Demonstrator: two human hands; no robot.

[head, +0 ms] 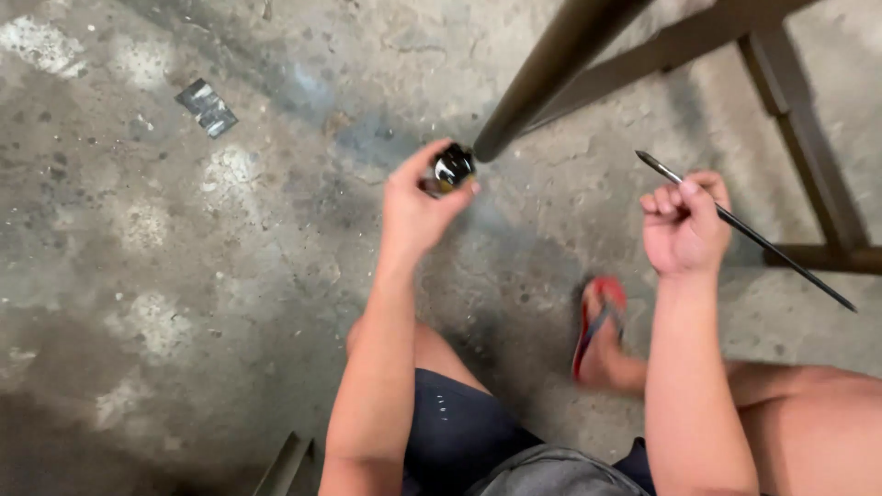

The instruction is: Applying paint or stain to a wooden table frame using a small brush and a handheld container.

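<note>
Two bare arms, seen from above, over grey shorts [459,432] and bare knees at bottom edge.

Metal strip [285,464]: low left, on concrete, partly cut by frame edge.

Sandal [595,323]: red, black strap, on a foot planted on floor [184,276] between the two forearms.

Right hand [684,225]: raised at right, fingers curled into a tight fist around rod [746,230]. Rod thin, dark, straight, slanted from upper left to lower right, tip pointing up-left past the knuckles, long end running out beyond the wrist toward the frame's right side.

Left hand [418,207]: raised at centre, thumb and fingertips pinched narrowly on cap [452,168]. Cap small, round, black, glossy, with a yellowish part beneath; held at the fingertips, just at the lower end of pipe [551,69]; contact between the two not clear.

Pipe: thick, dark, round, slanting from top centre down to the cap.

Frame [799,129]: dark wooden bars, upper right, one leg running down to a crossbar near the rod's far end.

Scrap [207,107]: small, dark, rectangular, flat on stained concrete, upper left, well apart from both hands.
</note>
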